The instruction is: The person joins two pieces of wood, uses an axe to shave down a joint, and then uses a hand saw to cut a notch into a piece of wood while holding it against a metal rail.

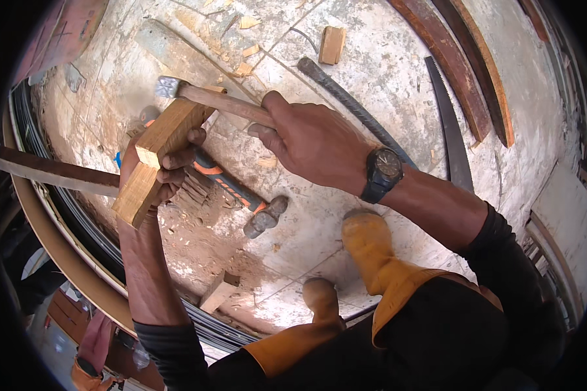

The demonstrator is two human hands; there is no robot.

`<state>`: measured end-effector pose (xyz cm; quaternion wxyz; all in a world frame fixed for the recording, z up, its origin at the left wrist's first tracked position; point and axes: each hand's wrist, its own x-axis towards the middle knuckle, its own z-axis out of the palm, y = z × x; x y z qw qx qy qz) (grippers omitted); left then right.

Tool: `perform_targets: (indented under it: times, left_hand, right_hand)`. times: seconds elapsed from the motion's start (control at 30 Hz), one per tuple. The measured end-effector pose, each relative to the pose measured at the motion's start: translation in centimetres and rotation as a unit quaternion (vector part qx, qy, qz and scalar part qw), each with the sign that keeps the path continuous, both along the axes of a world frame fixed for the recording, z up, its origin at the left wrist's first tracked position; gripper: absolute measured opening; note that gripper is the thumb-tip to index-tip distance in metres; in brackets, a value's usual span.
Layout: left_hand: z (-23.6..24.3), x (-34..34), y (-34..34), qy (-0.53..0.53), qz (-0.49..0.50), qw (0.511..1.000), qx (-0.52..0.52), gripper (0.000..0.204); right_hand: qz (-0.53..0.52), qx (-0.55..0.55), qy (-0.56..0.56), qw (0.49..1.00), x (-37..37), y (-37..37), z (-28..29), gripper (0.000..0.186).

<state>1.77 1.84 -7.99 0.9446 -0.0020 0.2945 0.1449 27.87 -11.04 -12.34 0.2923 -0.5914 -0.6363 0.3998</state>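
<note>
My left hand (pixel 176 159) grips a piece of squared yellowish wood (pixel 169 133), fingers wrapped round its middle. The wood looks angled or notched near its middle; whether it is one piece or two I cannot tell. In my right hand (pixel 316 140), with a black watch on its wrist, is a hammer (pixel 231 106) with a wooden handle. Its metal head is past the far end of the wood, and the handle passes over or beside that end. Below them on the floor lies a second hammer (pixel 265 215) with a black and orange handle.
A dark bar (pixel 359 111), a handsaw (pixel 447 124) and curved-looking planks (pixel 463 72) lie to the right. Small wood blocks (pixel 332 45) (pixel 220 291) and chips are scattered on the dusty floor. Bundled black rods (pixel 52 182) run along the left. My yellow boots (pixel 368 244) stand nearest.
</note>
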Motion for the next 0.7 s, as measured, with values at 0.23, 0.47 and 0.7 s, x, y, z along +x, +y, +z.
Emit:
perform_targets:
  times: [0.23,0.47,0.7]
  left_hand:
    - [0.3,0.0,-0.6,0.107,-0.025,0.985,0.134,0.052]
    - [0.9,3.0,-8.9,0.463,0.077,0.723,0.506,0.047]
    - [-0.7,2.8,-13.4,0.453,0.188,0.656,0.574,0.055]
  right_hand:
    - [-0.040,0.015,0.086,0.995,1.0,-0.5,2.9,0.034]
    - [-0.112,-0.016,0.177,0.978,1.4,-2.6,5.0,0.035]
    - [-0.045,-0.018,0.178,0.983,-0.8,-5.1,11.6,0.035]
